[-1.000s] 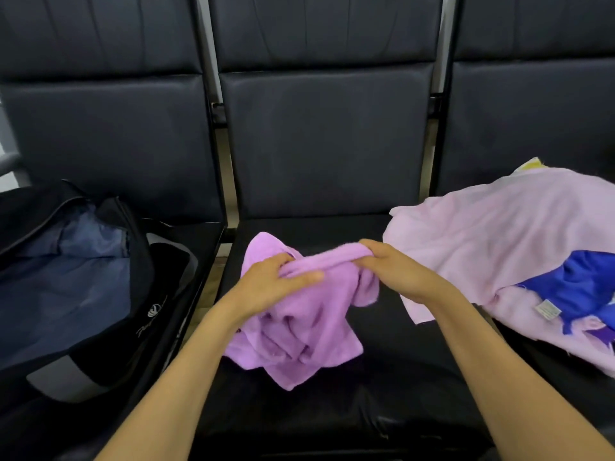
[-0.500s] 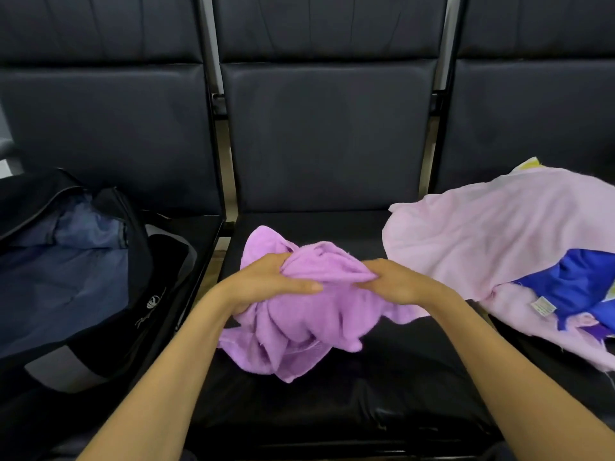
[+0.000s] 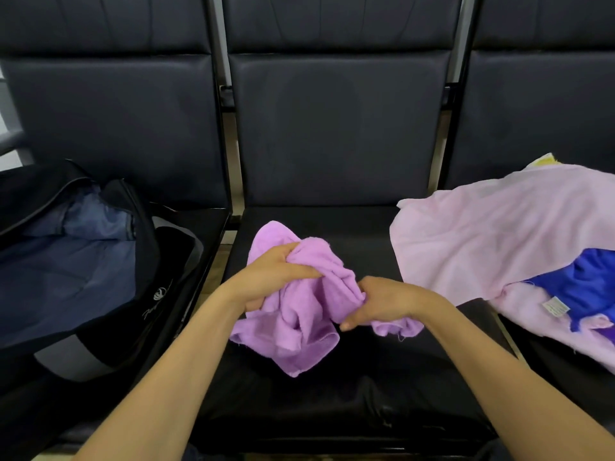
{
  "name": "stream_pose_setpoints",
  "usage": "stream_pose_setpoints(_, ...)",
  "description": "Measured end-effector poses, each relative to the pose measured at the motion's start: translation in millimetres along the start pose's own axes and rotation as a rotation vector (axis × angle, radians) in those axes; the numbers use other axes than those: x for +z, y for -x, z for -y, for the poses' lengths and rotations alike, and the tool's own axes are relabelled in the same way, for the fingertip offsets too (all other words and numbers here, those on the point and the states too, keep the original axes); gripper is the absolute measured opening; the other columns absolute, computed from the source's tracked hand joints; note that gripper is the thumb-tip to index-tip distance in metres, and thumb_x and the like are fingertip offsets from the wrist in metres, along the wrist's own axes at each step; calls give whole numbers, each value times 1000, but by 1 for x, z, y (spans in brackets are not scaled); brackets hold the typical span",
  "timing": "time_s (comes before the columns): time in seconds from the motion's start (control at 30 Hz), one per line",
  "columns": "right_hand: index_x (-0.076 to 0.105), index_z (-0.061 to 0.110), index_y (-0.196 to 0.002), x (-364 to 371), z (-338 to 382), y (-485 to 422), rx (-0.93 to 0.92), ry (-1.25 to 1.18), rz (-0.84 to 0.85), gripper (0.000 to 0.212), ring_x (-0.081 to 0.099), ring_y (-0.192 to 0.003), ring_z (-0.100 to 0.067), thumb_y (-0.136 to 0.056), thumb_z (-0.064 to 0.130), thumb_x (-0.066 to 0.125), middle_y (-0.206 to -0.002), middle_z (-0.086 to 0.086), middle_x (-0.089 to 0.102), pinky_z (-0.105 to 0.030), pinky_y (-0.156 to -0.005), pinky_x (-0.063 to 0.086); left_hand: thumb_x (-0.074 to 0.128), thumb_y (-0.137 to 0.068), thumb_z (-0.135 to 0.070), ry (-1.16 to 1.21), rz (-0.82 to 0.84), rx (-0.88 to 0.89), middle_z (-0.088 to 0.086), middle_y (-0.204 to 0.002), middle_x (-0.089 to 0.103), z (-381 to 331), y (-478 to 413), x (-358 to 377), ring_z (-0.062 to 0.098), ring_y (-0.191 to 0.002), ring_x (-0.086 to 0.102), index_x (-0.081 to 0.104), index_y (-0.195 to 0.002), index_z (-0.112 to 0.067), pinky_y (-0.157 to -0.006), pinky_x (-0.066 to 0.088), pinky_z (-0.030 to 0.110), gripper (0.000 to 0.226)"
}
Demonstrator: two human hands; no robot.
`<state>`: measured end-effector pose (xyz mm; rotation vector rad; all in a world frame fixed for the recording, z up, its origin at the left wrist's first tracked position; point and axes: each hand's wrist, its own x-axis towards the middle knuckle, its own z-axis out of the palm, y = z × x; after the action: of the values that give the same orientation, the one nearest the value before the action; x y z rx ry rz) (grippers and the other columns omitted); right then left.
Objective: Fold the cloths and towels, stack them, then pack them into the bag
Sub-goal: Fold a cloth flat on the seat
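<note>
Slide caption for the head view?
Left hand and right hand grip a crumpled purple cloth over the seat; open bag left, pink towel right.

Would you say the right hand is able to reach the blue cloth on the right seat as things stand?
Probably yes, once freed: the right hand grips the purple towel, but the blue cloth lies partly uncovered amid the pale pink towel beside it, with nothing standing between.

Bag (image 3: 146,257) and pink towel (image 3: 492,234) run off the frame edges
</note>
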<state>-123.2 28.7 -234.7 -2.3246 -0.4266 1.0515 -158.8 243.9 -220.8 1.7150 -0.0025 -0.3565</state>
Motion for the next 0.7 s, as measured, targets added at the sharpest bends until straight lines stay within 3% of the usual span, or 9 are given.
stream_pose_setpoints(0.1, 63, 18, -78, 0, -11, -15, -127, 144, -189, 21, 57, -61, -10, -86, 38, 67, -65, 6, 61, -18, -59, 45, 74, -81, -21, 3, 75, -40, 5, -112, 71, -3, 2, 2, 18, -111, 64, 67, -115, -14, -100, 49, 38, 35)
stream_pose_setpoints(0.2, 69, 12, -94, -9, -24, -14, -211, -203, -201, 22, 64, -76, -12, -93, 31, 57, -80, 2, 69, -21, -71, 50, 82, -73, -25, -125, 121, -105, -4, -110, 71, -2, 5, -6, 12, -105, 66, 63, -117, -22, -92, 53, 29, 48)
stream_pose_setpoints(0.27, 68, 9, -100, -13, -28, -12, -282, -417, -187, 23, 65, -80, -12, -96, 26, 52, -86, -2, 71, -23, -75, 53, 87, -64, -37, -470, 135, -194, -7, -111, 69, 9, 2, -10, 12, -103, 64, 61, -117, -25, -91, 54, 31, 61)
stream_pose_setpoints(0.33, 67, 10, -102, -13, -26, -13, -347, -535, -150, 21, 65, -80, -12, -95, 25, 54, -86, -2, 71, -23, -75, 53, 83, -69, -37, -762, 121, -271, -4, -105, 68, 23, -4, -5, 12, -96, 62, 63, -109, -20, -84, 54, 27, 48)
stream_pose_setpoints(0.4, 67, 16, -99, -11, -21, -13, -360, -491, -126, 15, 66, -79, -7, -94, 25, 56, -84, 6, 71, -18, -71, 51, 71, -82, -32, -889, 30, -270, 1, -96, 64, 30, -8, 1, 14, -87, 58, 62, -99, -15, -71, 48, 21, 26)
stream_pose_setpoints(0.47, 65, 26, -105, -11, -21, -13, -360, -321, -164, 16, 66, -87, -2, -89, 26, 65, -93, 13, 71, -13, -71, 50, 61, -91, -26, -773, -16, -190, 2, -96, 64, 29, -10, 0, 14, -86, 57, 65, -104, -14, -64, 44, 13, 17)
stream_pose_setpoints(0.53, 63, 30, -110, -15, -23, -10, -309, -200, -136, 35, 65, -96, -3, -78, 30, 78, -102, 13, 70, -17, -79, 52, 58, -93, -19, -447, -15, -151, -3, -103, 67, 27, -9, -5, 11, -95, 62, 64, -113, -18, -72, 47, 10, 20)
stream_pose_setpoints(0.63, 58, 31, -108, -18, -27, -5, -215, 14, -52, 51, 63, -96, -4, -66, 24, 86, -103, 16, 67, -18, -80, 50, 66, -86, -22, -132, -8, -114, 2, -116, 67, 20, -6, -3, 17, -106, 65, 58, -124, -22, -94, 53, 34, 39)
stream_pose_setpoints(0.7, 59, 25, -101, -21, -28, -4, -133, 205, -85, 40, 63, -81, -10, -69, 18, 81, -90, 11, 66, -18, -67, 48, 74, -79, -23, -57, 48, -79, 2, -117, 68, 11, -5, 3, 17, -104, 67, 58, -123, -23, -93, 54, 36, 46)
